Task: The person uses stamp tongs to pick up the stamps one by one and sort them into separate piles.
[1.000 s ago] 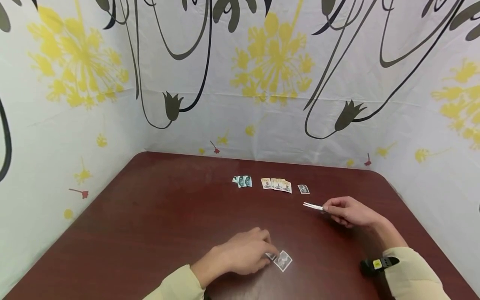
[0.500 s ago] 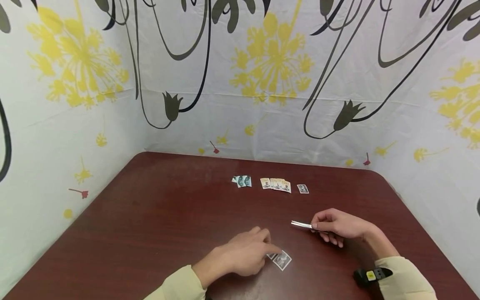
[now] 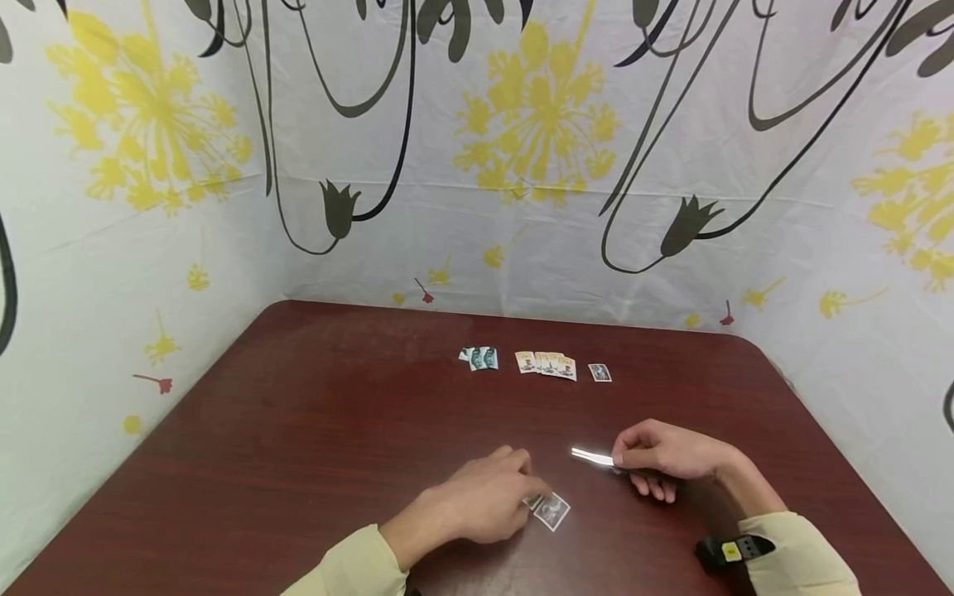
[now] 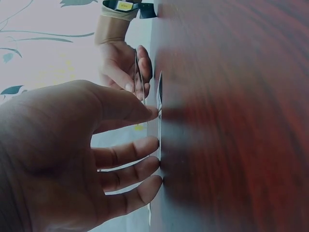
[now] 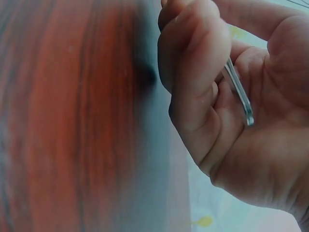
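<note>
Fingertips of my left hand point(image 3: 484, 497) rest on the table, touching a small grey stamp point(image 3: 532, 502) that they partly cover. A second grey stamp point(image 3: 551, 511) lies against it, its right side uncovered. In the left wrist view one stamp point(image 4: 161, 89) appears edge-on, its far part lifted slightly off the surface. To the right, my right hand point(image 3: 663, 454) pinches silver tweezers point(image 3: 594, 457) above the table, tips pointing left and slightly apart. The right wrist view shows the tweezers' back end point(image 5: 240, 92) lying across the palm.
Along the back of the dark red table point(image 3: 335, 414) lie overlapping teal stamps point(image 3: 483, 358), a row of several yellowish stamps point(image 3: 547, 364) and a single grey stamp point(image 3: 599, 372). A patterned white cloth point(image 3: 447, 165) hangs behind the table and at both sides.
My right hand has moved left and nearer to me, bringing the tweezers closer to the two grey stamps. The left hand stays at the stamps, its fingertips shifting slightly.
</note>
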`<state>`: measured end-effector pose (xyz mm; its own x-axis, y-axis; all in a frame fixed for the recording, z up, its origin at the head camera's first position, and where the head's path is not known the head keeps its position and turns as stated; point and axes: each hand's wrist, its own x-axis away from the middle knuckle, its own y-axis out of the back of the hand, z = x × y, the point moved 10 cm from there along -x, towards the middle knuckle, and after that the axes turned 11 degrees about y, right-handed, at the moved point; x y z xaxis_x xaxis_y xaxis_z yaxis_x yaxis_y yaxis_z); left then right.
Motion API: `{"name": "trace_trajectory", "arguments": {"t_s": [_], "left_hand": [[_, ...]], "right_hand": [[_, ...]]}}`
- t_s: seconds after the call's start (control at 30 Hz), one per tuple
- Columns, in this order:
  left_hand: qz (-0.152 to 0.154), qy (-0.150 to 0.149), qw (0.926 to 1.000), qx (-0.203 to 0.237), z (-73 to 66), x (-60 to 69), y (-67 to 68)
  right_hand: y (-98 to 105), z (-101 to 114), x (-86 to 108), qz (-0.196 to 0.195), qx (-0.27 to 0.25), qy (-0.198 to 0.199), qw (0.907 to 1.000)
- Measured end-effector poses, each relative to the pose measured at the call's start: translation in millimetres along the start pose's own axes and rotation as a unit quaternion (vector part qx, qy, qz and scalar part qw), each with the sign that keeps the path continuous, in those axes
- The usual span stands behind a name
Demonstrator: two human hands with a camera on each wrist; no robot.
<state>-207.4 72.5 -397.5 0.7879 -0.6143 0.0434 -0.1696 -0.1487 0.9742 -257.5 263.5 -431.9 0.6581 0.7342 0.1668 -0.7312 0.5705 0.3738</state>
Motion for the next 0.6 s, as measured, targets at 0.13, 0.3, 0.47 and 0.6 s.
{"name": "trace_trajectory", "arguments": {"t_s": [0.13, 0.3, 0.47, 0.6], "left_hand": [[0.001, 0.017, 0.9998, 0.006, 4.0, -1.8, 0.3], [0.003, 0.029, 0.9996, 0.004, 7.8, -3.6, 0.5], [-0.003, 0.028, 0.9996, -0.008, 7.3, -3.7, 1.9], [-0.002, 0.02, 0.9997, -0.015, 5.7, -2.8, 1.4]], "right_hand": [[-2.9, 2.1, -1.1, 0.003, 0.003, 0.001, 1.0], [-7.8, 6.5, -3.3, 0.012, -0.003, 0.004, 0.9999], [-10.6, 7.7, -6.0, 0.016, -0.002, 0.006, 0.9998], [-12.4, 6.7, -7.0, 0.019, -0.006, 0.007, 0.9998]]}}
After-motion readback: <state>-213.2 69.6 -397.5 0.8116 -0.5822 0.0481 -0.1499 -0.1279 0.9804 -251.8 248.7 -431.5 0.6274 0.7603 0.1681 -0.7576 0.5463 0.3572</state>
